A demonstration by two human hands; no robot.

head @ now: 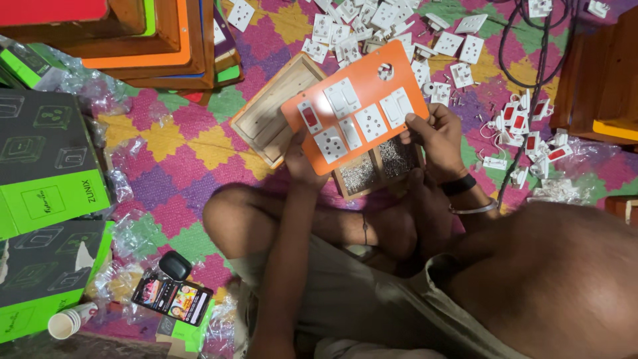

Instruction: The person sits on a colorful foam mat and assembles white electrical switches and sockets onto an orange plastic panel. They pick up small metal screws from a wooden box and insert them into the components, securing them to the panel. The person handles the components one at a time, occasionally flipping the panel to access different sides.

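Bare knees low in frame; both hands, left hand (300,163) and right hand (432,136), fingers clamped on the orange panel (355,106): 6 fittings seated, round hole upper right empty, loose white sockets (345,30) waiting above.

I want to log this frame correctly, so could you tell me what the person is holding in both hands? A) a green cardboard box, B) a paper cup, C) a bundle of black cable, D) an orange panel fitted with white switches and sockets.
D: the left hand and right hand grip the orange panel by its edges.
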